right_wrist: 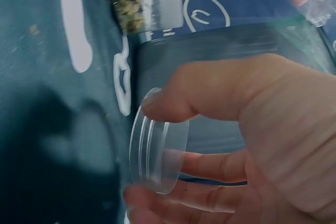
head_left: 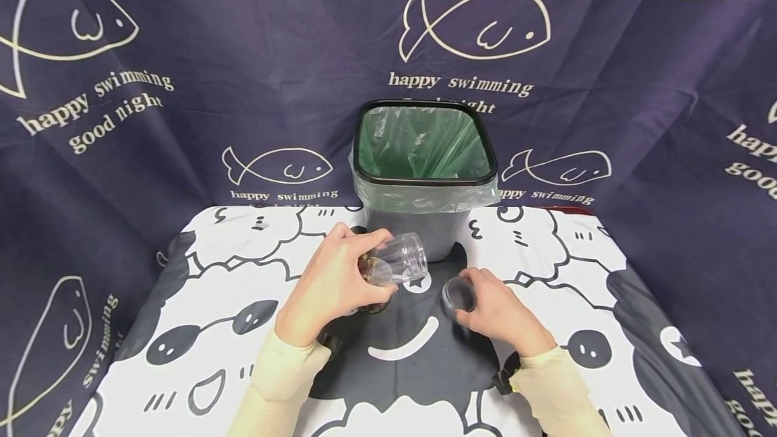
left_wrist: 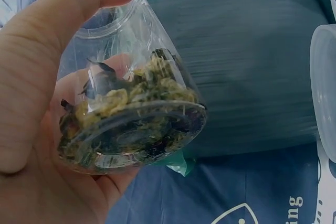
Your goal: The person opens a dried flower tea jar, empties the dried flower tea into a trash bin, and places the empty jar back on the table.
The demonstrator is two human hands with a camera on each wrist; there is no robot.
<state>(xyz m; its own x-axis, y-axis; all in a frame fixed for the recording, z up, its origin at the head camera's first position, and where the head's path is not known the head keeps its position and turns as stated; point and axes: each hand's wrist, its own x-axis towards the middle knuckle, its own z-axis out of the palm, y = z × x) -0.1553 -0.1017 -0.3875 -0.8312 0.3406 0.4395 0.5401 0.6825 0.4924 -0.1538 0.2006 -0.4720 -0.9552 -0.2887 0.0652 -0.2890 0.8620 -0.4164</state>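
Observation:
My left hand point(head_left: 334, 275) grips a clear plastic jar point(head_left: 408, 258), tilted with its uncapped threaded mouth toward the right. Dried yellow and dark flower-like pieces point(left_wrist: 131, 98) lie at the bottom of that jar. A clear round screw lid point(right_wrist: 157, 150) is pinched by the thumb and fingers of my right hand point(head_left: 498, 309), above the tablecloth and apart from the jar. A second jar with similar contents point(right_wrist: 128, 9) stands on the cloth; in the head view the left hand and its jar mostly hide it.
A grey bin point(head_left: 419, 221) with a black rim point(head_left: 425, 182) and green-looking translucent liner point(head_left: 425, 140) stands just beyond the hands. Under everything lies a cartoon-printed tablecloth point(head_left: 231, 376). A dark blue fish-print curtain point(head_left: 273, 73) hangs behind the bin.

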